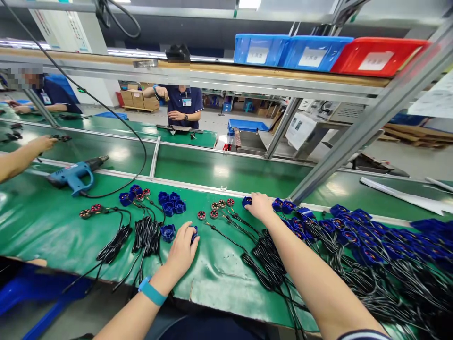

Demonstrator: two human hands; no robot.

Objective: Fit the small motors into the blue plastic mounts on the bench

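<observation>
My left hand (181, 250) rests low over the green bench mat, its fingers curled round a blue plastic housing (194, 233) that they partly hide. Just to its left lies another blue housing (168, 232), and several more empty blue housings (171, 203) sit behind. Farther right, my right hand (260, 207) is closed on a blue housing (247, 202) near the back edge of the mat. Between my hands lie several small red and black round motors (214, 214), their wires running to bundled black cables (267, 257).
Many blue housings with cables (368, 236) are heaped at the right. More cable bundles (146, 233) and a blue heat gun (76, 175) lie left. A co-worker's hand (44, 143) reaches in at far left. Bins (314, 52) stand on the overhead shelf; another person (184, 106) works opposite.
</observation>
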